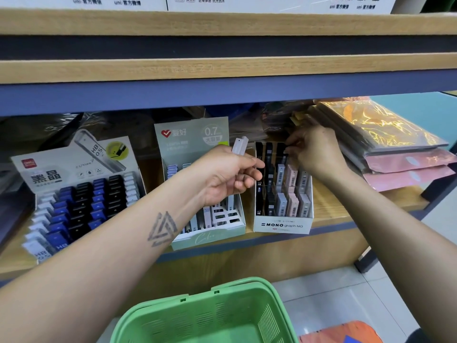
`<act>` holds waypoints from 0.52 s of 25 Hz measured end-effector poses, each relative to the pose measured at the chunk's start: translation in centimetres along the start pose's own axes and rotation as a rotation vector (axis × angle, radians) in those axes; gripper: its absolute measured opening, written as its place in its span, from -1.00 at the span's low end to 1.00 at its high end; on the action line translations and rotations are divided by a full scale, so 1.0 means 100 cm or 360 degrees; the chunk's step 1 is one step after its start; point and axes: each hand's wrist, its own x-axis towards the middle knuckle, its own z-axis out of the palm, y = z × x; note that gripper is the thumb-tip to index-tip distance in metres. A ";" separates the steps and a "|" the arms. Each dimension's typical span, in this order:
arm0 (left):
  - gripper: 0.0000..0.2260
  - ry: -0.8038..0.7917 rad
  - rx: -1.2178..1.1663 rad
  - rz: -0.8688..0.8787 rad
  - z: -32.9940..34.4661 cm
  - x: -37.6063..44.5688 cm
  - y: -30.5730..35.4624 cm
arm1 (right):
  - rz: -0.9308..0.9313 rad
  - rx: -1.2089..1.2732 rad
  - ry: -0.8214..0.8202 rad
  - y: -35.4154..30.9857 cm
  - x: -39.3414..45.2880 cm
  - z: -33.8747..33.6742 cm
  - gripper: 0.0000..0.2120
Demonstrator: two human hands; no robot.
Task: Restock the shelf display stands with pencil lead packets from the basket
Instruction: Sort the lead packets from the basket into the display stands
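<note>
Over MONO stand, right hand outstretched

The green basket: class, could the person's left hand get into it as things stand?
Probably not without letting go: the left hand holds a white packet up by the shelf. The green basket below stands open, nothing covering it.
</note>
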 end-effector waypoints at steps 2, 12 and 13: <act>-0.82 0.0000 -0.0007 -0.0004 0.000 0.000 0.000 | 0.0008 -0.0028 -0.0012 0.002 0.000 0.002 -0.89; -0.82 -0.0022 0.0006 -0.0014 0.001 -0.003 -0.002 | -0.0002 0.0012 0.0008 0.001 -0.005 0.000 -0.76; -0.82 -0.0021 0.0005 -0.0013 0.001 -0.003 -0.002 | -0.0008 0.0006 -0.0006 0.000 -0.006 0.001 -0.75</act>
